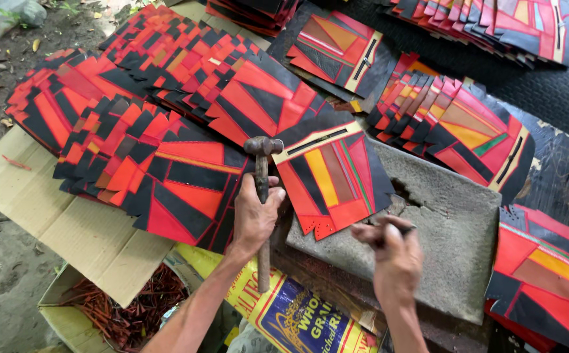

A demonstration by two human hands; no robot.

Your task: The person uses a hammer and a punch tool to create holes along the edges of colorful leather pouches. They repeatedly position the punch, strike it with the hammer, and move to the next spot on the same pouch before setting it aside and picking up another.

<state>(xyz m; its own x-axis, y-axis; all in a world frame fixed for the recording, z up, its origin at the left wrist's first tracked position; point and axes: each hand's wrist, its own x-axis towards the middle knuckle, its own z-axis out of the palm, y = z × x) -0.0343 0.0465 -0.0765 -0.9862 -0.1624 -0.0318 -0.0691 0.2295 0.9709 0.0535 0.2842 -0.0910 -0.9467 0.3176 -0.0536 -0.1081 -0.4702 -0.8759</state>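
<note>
While our left hand grips the hammer, our right hand pinches a dark punch (partly hidden) beside the patchwork panel on the stone slab

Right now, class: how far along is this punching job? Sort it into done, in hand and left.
Done: the patchwork piece on the stone slab already shows holes along its lower edge. In hand: left hand grips the hammer; right hand holds a dark punch-like tool at the slab. Left: fanned stacks around, their state unclear.
</note>
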